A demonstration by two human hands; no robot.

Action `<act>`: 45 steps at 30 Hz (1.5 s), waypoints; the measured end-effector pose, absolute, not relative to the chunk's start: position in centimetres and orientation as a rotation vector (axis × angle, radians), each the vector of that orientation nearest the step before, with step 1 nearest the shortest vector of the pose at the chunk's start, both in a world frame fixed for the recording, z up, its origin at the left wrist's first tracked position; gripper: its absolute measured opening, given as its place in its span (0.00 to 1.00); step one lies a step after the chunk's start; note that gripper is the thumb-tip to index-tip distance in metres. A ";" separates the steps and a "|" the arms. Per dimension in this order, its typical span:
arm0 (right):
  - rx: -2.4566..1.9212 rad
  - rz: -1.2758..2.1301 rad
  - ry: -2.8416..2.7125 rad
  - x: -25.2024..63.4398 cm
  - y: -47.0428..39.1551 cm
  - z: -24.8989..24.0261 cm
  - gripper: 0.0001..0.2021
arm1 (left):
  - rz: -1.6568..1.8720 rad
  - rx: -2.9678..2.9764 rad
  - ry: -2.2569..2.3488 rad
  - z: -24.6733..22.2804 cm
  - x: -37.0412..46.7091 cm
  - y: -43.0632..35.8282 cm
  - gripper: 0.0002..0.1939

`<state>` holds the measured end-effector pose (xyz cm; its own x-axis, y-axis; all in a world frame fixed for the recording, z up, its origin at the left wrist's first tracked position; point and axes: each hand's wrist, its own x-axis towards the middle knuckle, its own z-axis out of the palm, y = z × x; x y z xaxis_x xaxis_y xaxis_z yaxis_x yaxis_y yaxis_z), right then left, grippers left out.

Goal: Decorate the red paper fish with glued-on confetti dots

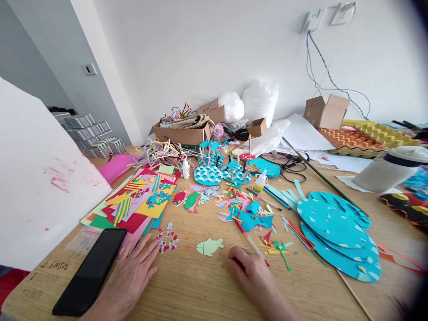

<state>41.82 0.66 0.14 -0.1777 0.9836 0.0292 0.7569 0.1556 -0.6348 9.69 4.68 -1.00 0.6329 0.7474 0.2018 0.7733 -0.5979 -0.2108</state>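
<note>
A light green paper fish (209, 247) with a drawn face and gill line lies flat on the table between my hands. My left hand (135, 269) rests palm down with its fingers stretched out, beside a pile of tiny red and grey-blue paper bits (168, 238). Just right of the fish, my right hand (252, 269) lies on the table with curled fingers; nothing shows in them. A clear pen with red ends (251, 240) lies right behind that hand. More paper fish, among them a green one (192, 201), lie farther back.
A black phone (90, 272) and coloured paper sheets (137, 223) are at left. Glue bottles (186, 168), paper scraps (250, 217) and blue wave-decorated discs (207, 175) fill the middle. Large spotted blue discs (331, 218), a stick (352, 294) and a white tumbler (384, 171) are at right.
</note>
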 end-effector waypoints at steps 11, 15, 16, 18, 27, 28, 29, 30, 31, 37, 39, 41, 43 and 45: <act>-1.671 0.686 -1.994 41.7 0.7 0.3 0.11 | -0.493 -2.671 -1.054 0.8 14.2 3.8 0.19; -1.666 0.688 -1.988 41.7 0.7 0.4 0.10 | -0.536 -2.856 -1.182 0.5 18.1 2.8 0.18; -1.669 0.690 -1.988 41.6 0.7 0.4 0.10 | -0.499 -2.892 -1.214 0.5 19.1 2.7 0.16; -1.675 0.691 -1.994 41.6 0.7 0.3 0.11 | -0.467 -2.939 -1.224 0.5 20.7 2.8 0.13; -1.679 0.662 -1.942 41.7 0.8 -0.3 0.09 | -0.514 -2.977 -1.390 0.5 22.8 4.8 0.14; -1.680 0.652 -1.932 41.6 0.8 -0.2 0.09 | -0.513 -2.996 -1.385 0.5 22.7 4.9 0.15; -1.679 0.648 -1.927 41.6 0.8 -0.2 0.09 | -0.515 -3.015 -1.377 0.6 22.7 5.0 0.16; -1.676 0.648 -1.924 41.5 0.8 -0.2 0.09 | -0.521 -3.031 -1.371 0.7 22.8 5.1 0.16; -1.672 0.650 -1.922 41.5 0.7 -0.1 0.09 | -0.531 -3.044 -1.365 0.7 22.9 5.2 0.15; -1.677 0.597 -1.881 41.5 0.6 -0.4 0.09 | -0.675 -3.086 -1.266 0.0 23.4 6.0 0.15; -1.680 0.543 -1.871 41.9 0.7 -0.2 0.09 | -0.806 -3.100 -1.222 -0.2 23.2 6.4 0.13; -1.691 0.483 -1.878 42.4 0.5 0.7 0.10 | -0.966 -3.122 -1.243 -0.1 23.0 6.8 0.11; -1.716 0.444 -1.905 43.2 0.1 2.3 0.11 | -1.087 -3.147 -1.388 0.2 22.7 7.2 0.09; -1.742 0.434 -1.943 44.1 -0.5 4.4 0.11 | -1.167 -3.151 -1.666 0.5 22.5 7.5 0.08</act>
